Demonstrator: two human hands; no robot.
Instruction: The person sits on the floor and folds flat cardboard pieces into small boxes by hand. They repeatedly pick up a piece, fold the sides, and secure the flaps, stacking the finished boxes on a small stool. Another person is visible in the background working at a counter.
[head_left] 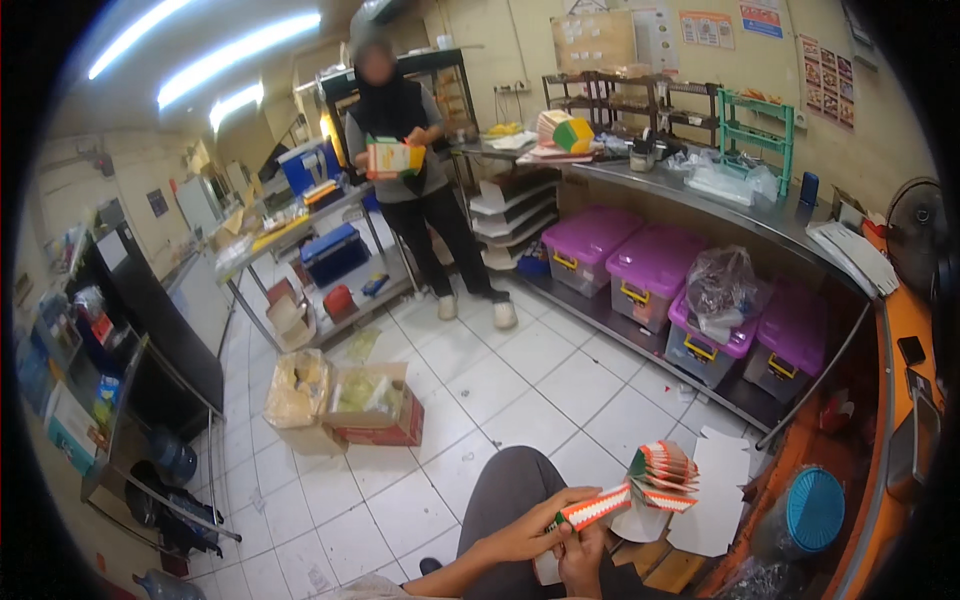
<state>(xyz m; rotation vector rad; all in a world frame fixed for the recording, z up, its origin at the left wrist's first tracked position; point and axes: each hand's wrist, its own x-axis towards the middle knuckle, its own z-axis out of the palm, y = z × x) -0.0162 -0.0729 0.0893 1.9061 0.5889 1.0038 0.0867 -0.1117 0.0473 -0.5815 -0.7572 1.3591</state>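
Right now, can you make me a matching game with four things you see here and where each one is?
Things:
1. flat striped carton
2. purple-lidded bins
3. blue basket
4. open cardboard boxes

Places:
A. on the low shelf under the steel counter
B. on the white floor tiles, at the left
C. held in both hands, left hand and right hand
D. at the lower right, by the orange counter

Pairs: 1-C, 2-A, 3-D, 4-B

Single head-worn fisheye view, angled down over a tiled floor point(520, 390).
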